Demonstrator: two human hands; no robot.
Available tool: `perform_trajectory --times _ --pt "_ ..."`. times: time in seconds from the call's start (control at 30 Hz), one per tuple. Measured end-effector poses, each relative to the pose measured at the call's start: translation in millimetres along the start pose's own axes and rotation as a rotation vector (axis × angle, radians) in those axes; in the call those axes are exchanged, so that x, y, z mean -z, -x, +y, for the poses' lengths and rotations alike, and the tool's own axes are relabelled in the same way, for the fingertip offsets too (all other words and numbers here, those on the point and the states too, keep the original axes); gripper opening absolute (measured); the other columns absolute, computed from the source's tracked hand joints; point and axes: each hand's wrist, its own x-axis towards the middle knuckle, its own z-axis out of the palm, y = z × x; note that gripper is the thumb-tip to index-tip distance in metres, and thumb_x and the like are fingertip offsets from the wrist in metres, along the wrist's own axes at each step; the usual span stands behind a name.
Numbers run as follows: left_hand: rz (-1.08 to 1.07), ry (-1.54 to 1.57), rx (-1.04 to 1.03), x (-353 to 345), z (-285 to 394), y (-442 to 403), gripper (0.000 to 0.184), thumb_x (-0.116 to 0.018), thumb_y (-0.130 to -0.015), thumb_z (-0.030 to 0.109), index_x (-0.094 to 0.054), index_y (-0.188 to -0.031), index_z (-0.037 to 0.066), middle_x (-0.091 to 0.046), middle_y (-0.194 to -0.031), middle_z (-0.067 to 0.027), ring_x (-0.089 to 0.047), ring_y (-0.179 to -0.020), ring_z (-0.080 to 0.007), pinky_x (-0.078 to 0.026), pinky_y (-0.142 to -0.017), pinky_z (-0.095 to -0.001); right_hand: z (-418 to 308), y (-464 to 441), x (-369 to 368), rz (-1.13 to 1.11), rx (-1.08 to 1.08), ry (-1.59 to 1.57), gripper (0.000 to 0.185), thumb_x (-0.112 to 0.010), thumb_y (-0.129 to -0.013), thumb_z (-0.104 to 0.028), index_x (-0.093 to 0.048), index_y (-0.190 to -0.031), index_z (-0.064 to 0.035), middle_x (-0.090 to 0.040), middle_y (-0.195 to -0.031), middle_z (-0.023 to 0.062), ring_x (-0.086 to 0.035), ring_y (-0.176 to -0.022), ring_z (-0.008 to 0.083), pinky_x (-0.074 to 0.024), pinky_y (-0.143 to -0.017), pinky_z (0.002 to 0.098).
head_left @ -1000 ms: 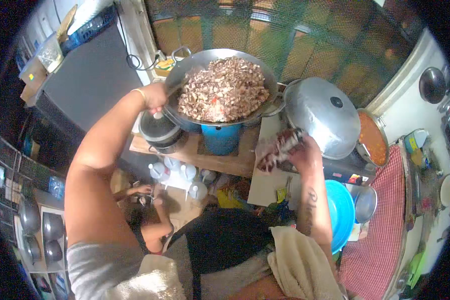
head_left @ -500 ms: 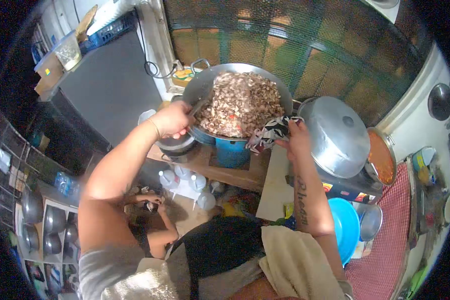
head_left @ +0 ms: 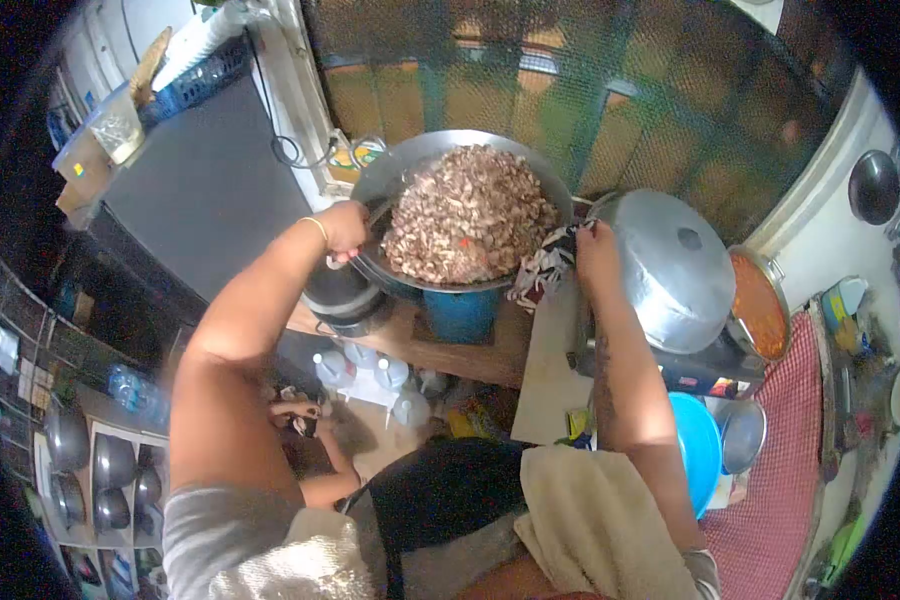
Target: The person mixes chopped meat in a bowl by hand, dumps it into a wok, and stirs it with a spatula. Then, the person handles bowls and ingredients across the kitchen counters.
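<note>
A wide metal pan (head_left: pixel 402 162) holds a heaped mound of small chopped brown-and-white pieces (head_left: pixel 470 215), with a red bit near the front. At its left rim, my left hand (head_left: pixel 344 230) is closed around a grey metal cooking utensil (head_left: pixel 378 212); its working end is hard to make out. On the opposite side, my right hand (head_left: pixel 597 258) grips a black, white and pinkish patterned cloth (head_left: pixel 542 270) against the right rim. Beneath the pan is a blue cylindrical support (head_left: pixel 460 315).
Right of the pan stands a large domed metal lid (head_left: pixel 665 270), beside a pot of orange-red food (head_left: pixel 760 305). A dark round appliance (head_left: pixel 345 300) is at the left. Below are plastic jugs (head_left: pixel 392 374), a blue basin (head_left: pixel 695 450) and another person's arm (head_left: pixel 330 470).
My left hand has moved slightly left with the utensil, which is drawn back toward the left rim. The cloth in my right hand now bunches closer to the pan's right side.
</note>
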Motion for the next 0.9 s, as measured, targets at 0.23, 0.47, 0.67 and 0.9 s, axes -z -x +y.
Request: perform_trajectory --times 0.23,0.47,0.67,0.9 --pt "-0.019 0.804 0.213 4.6 36.8 64.1 0.01 -0.054 -0.088 0.008 -0.058 -0.092 -0.001 -0.051 -0.059 -0.0023 -0.044 -0.042 -0.0087 -0.037 -0.032 -0.0259 34.8 -29.4 -16.1 -0.187 -0.045 -0.199 0.025 -0.046 -0.094 -0.021 -0.053 -0.111 -0.0051 -0.058 -0.092 0.0091 -0.059 -0.076 0.0202 -0.0488 -0.055 0.0323" --pt "0.197 0.314 0.116 50.3 76.8 129.2 0.029 -0.055 -0.086 0.012 -0.061 -0.114 0.004 -0.064 -0.07 -0.0138 -0.061 -0.052 -0.0232 -0.051 -0.047 -0.0354 31.3 16.1 -2.4 0.037 -0.16 -0.391 0.025 -0.044 -0.094 -0.02 -0.054 -0.113 -0.0056 -0.058 -0.096 0.009 -0.058 -0.08 0.0173 -0.0482 -0.064 0.0332" --pt "0.388 -0.298 0.005 17.8 17.1 50.1 0.02 -0.056 -0.079 0.007 -0.066 -0.093 -0.004 -0.066 -0.081 -0.0259 -0.066 -0.078 -0.0395 -0.053 -0.068 -0.044 22.4 129.1 -40.9 0.119 -0.1 -0.252 0.039 -0.051 -0.093 -0.025 -0.054 -0.12 0.0034 -0.057 -0.108 0.0227 -0.055 -0.098 0.0383 -0.0442 -0.086 0.0456" --pt "-0.075 0.511 0.242 6.7 26.7 33.6 0.01 -0.054 -0.084 0.005 -0.057 -0.092 -0.002 -0.056 -0.064 -0.0088 -0.054 -0.05 -0.0153 -0.043 -0.036 -0.0305 -43.7 133.8 -82.4 0.079 -0.062 -0.204 0.029 -0.05 -0.094 -0.023 -0.052 -0.104 0.0046 -0.056 -0.094 0.023 -0.055 -0.093 0.0384 -0.0438 -0.082 0.0447"
